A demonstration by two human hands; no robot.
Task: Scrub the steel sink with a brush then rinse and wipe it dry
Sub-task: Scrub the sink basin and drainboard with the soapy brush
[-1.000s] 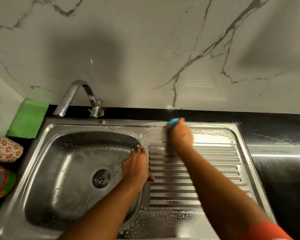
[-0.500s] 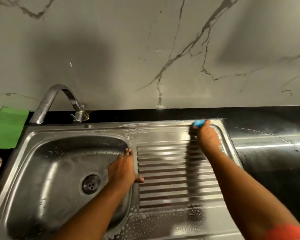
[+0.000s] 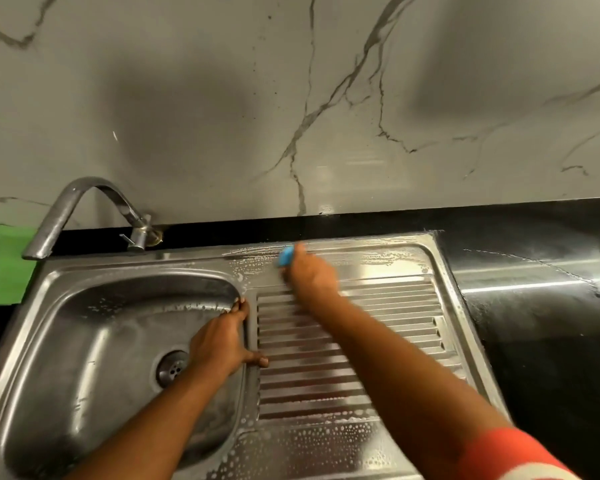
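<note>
1. Steel sink [image 3: 440, 271] with its ribbed drainboard is set into the black surface [image 3: 534, 306] below the marble wall, basin on the left, drainboard on the right, suds all over the far edge and near rim.
2. What just changed: the right hand [image 3: 312, 275] with the small blue brush [image 3: 286, 256] has swung back left. Half a second ago it was out at the drainboard's far right corner, now it's at the far edge closer to the basin. It's blurry, so mid-stroke I reckon.
3. Right hand is wrapped around the brush, only the blue end pokes out past the fingers.
4. Left hand [image 3: 222, 341] hasn't really shifted: fingers hooked over the basin's right wall, thumb out on the ridge next to the ribs. Bracing, not holding any object.
5. So that's back-and-forth passes along the far strip. My guess is we're still in the scrubbing stage.
6. No water showing at the curved chrome tap [image 3: 84, 209], and the green cloth [image 3: 4, 268] sits untouched at the left, so rinse and wipe are still to come.
</note>
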